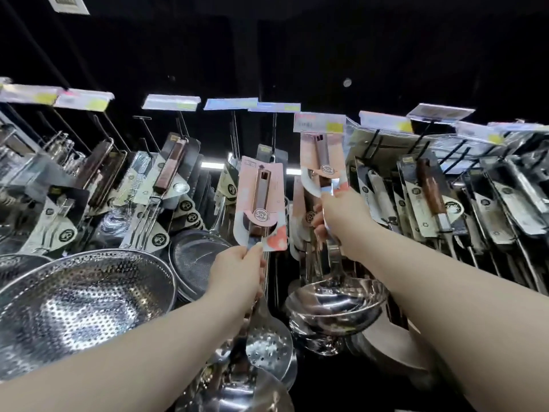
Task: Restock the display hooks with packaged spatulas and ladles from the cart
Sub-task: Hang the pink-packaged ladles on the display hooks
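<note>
Left hand (237, 272): fingers curled, thumb pressed on the lower edge of a pink backing card (261, 203). It pinches the card and the handle of a perforated skimmer (269, 349) together. We see the skimmer held upright, its holed head hanging below the wrist and its card top raised in front of the display, between two rows of hanging stock.

Right hand (341, 215): fingers wrapped tight round the handle of a packaged ladle (335, 304), just under its own pink card (322, 156). The ladle bowl hangs below the hand. The card top sits right under a price label (319, 121); we cannot tell whether it is on the hook.

More pink-carded pieces hang just behind the ladle.

Surroundings: a wall of hooks, each row capped by a clear price-label holder with a yellow patch. To the right, dark-carded utensils (430, 197) with wooden handles hang in dense rows. To the left, similar dark cards and wire tools. Lower left, a large perforated steel colander (83, 298), with a fine mesh strainer (193, 257) just beside it. Above, a black ceiling and one white vent (66, 3) at the upper left.
</note>
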